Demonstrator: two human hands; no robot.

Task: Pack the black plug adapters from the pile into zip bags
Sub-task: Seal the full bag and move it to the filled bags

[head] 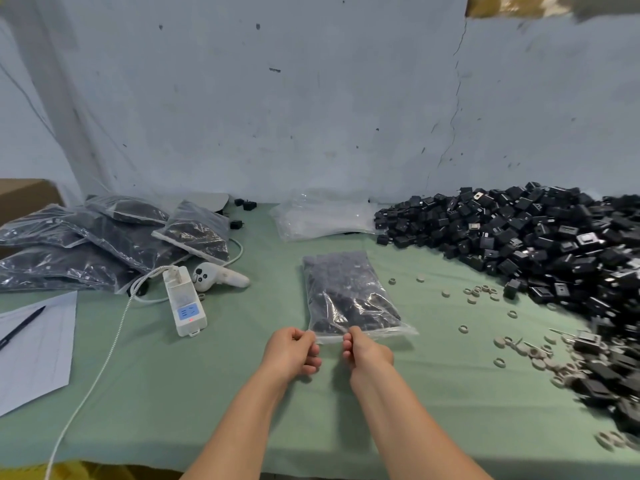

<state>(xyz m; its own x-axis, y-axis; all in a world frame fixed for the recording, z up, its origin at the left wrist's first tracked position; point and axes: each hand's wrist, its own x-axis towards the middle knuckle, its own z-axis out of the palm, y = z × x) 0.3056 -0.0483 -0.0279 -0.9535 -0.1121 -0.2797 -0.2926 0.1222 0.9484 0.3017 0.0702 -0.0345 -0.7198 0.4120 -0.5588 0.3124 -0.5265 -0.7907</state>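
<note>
Wide green cloth table (pixel 194 393) fills the view, soft and slightly wrinkled, and along its right side sprawls the pile (pixel 519 237) of black plug adapters: small hard blocks, matte, boxy, loosely heaped against the wall. Far left, a slumped stack of packed bags (pixel 86 244), glossy clear film over dark contents. At the back, between those and the pile, a flat sheaf of empty zip bags (pixel 322 216), thin and pale.

Now the one in play: a filled zip bag (pixel 349 296) lies flat mid-table, mouth towards the person, bulging and lumpy with adapters. Left hand (pixel 289 351) pinches the near left corner of the mouth strip, fingers curled under; right hand (pixel 367 349) pinches the same strip just beside it, thumb on top. Looks like the zip is being pressed closed along that edge.

Handling call: that bag should be hefty and floppy, the film slick, the load ready to shift, so the empty strip at the mouth is the spot for sealing, while lifting wants a hand under the belly.

Smaller bits: a white power strip (pixel 183 299), a white controller (pixel 214 277), and little pale rings (pixel 478 291) scattered by the pile's edge
</note>
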